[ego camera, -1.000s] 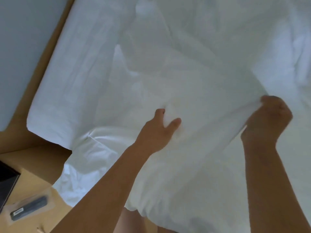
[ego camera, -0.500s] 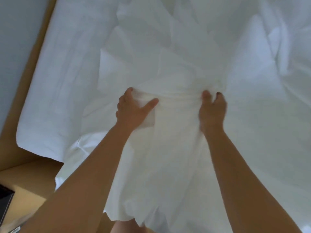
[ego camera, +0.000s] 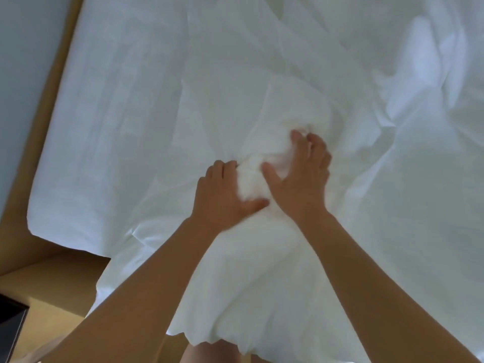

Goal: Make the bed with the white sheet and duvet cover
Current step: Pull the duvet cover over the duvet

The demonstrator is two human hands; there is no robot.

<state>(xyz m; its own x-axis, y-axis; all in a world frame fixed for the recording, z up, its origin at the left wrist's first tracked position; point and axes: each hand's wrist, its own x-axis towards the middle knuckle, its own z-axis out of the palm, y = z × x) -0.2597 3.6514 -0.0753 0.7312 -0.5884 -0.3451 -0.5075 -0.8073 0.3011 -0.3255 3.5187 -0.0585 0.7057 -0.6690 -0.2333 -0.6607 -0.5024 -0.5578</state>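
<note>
A white sheet [ego camera: 110, 132] lies flat over the mattress and reaches the left edge of the bed. On top of it a crumpled white duvet cover [ego camera: 262, 284] is bunched in the middle and hangs over the near edge. My left hand [ego camera: 225, 197] grips a gathered fold of the duvet cover, thumb underneath the bunch. My right hand [ego camera: 301, 176] sits right beside it, fingers curled into the same bunch. The two hands nearly touch. More rumpled white fabric [ego camera: 419, 87] spreads to the far right.
A light wooden bed frame [ego camera: 55, 82] runs along the left side next to a pale wall [ego camera: 23, 61]. A wooden bedside surface [ego camera: 49, 292] stands at the lower left with a dark object [ego camera: 10, 326] at its edge.
My hands have come together, gathering the cover into a tight bunch between them. A second ago they were far apart, holding the fabric stretched.
</note>
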